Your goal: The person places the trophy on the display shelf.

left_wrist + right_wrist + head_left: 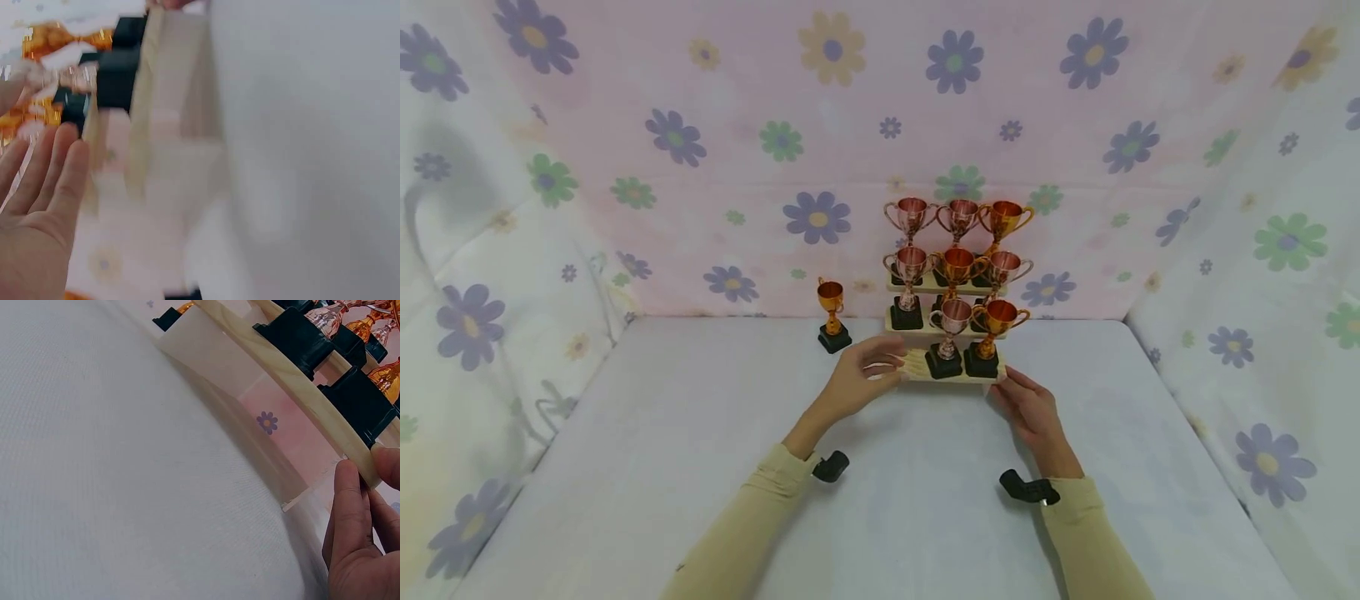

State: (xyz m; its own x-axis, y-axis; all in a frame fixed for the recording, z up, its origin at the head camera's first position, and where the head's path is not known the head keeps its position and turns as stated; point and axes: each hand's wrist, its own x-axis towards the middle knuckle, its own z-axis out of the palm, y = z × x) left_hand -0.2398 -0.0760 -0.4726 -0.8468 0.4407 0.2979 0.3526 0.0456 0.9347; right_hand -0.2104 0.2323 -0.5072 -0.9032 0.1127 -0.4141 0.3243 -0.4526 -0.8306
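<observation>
A tiered wooden display stand (917, 367) holds several small trophy cups in gold and rose colours on black bases. Its lowest step carries a rose trophy (951, 329) and a gold trophy (997, 329), with bare wood left of them. My right hand (1033, 410) pinches the right end of that lowest board, thumb above and fingers below, clearly seen in the right wrist view (362, 544). My left hand (861, 379) is by the board's left end. Its fingers are extended in the left wrist view, holding nothing; whether they touch the board I cannot tell.
Apart from the stand, a single gold trophy (831, 312) stands on the white table (700, 417), left of the stand and beyond my left hand. Flower-patterned cloth (730, 150) rises behind the table and along both sides.
</observation>
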